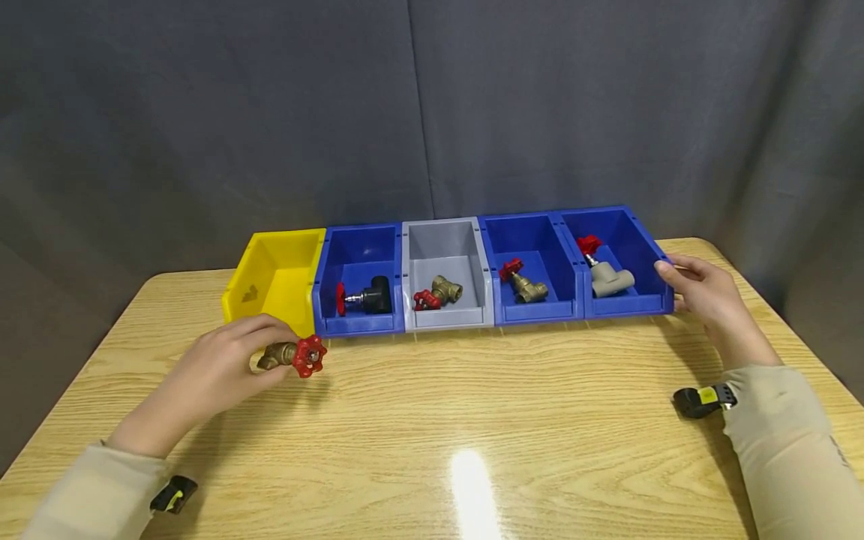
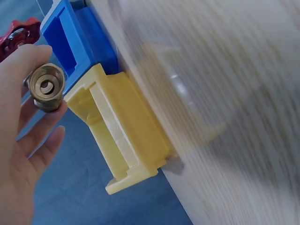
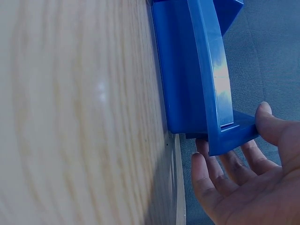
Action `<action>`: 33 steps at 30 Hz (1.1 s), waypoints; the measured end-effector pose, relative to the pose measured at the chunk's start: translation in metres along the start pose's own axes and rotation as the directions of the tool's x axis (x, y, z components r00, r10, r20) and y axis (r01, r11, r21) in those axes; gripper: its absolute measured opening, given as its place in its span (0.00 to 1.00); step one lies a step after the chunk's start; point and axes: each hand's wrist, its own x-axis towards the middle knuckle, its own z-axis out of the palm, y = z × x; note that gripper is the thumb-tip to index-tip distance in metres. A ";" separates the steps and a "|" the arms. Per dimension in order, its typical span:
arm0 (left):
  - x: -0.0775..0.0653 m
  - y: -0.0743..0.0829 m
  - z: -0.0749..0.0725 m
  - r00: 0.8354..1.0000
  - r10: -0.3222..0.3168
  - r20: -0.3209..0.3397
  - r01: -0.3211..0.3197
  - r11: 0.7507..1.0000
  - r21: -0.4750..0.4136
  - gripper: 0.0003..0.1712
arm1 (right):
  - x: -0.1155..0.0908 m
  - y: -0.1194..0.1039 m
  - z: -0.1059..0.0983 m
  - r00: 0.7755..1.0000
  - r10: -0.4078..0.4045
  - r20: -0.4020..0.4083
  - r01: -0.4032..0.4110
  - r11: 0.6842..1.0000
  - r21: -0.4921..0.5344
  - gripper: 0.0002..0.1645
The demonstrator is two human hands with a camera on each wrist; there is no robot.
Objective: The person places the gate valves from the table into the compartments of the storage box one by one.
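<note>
A brass valve (image 1: 277, 355) with a red handwheel (image 1: 309, 356) is held between the thumb and fingers of my left hand (image 1: 226, 356), above the table in front of the yellow bin (image 1: 232, 306). The left wrist view shows the threaded opening of the brass valve (image 2: 36, 86). At the far right end of the row, my right hand (image 1: 709, 296) holds the side of the end blue bin (image 1: 628, 305). In the right wrist view, its thumb lies at the rim and its fingers reach beneath the blue bin (image 3: 183, 70). Inside that bin is a grey plastic valve (image 1: 610, 280) with a red wheel.
Between the end bins stand a blue bin (image 1: 358, 325) with a black valve (image 1: 378, 295), a grey bin (image 1: 445, 318) with a brass valve (image 1: 445, 289), and another blue bin (image 1: 536, 311) with a brass valve (image 1: 529, 289). A dark curtain (image 1: 432, 112) hangs behind the wooden table (image 1: 432, 420).
</note>
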 end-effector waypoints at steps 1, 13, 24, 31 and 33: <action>0.000 -0.001 -0.001 1.000 -0.001 -0.014 0.001 1.000 0.000 0.20 | 0.000 0.000 0.000 1.000 -0.001 0.002 0.001 1.000 0.003 0.49; 0.005 -0.012 -0.004 0.991 -0.079 -0.107 0.076 0.997 -0.023 0.23 | 0.002 0.000 -0.002 1.000 -0.004 0.004 0.004 1.000 -0.003 0.50; 0.006 -0.021 -0.005 0.969 -0.232 -0.083 0.225 0.971 -0.078 0.23 | 0.001 -0.001 -0.001 1.000 -0.004 0.005 0.004 1.000 -0.002 0.50; 0.010 -0.021 -0.005 0.946 -0.307 -0.102 0.296 0.949 -0.106 0.23 | 0.000 0.000 0.000 1.000 -0.010 0.005 0.010 1.000 -0.002 0.49; 0.012 -0.020 -0.005 0.940 -0.323 -0.113 0.311 0.944 -0.115 0.22 | -0.001 0.000 0.000 1.000 -0.009 0.006 0.009 1.000 0.002 0.49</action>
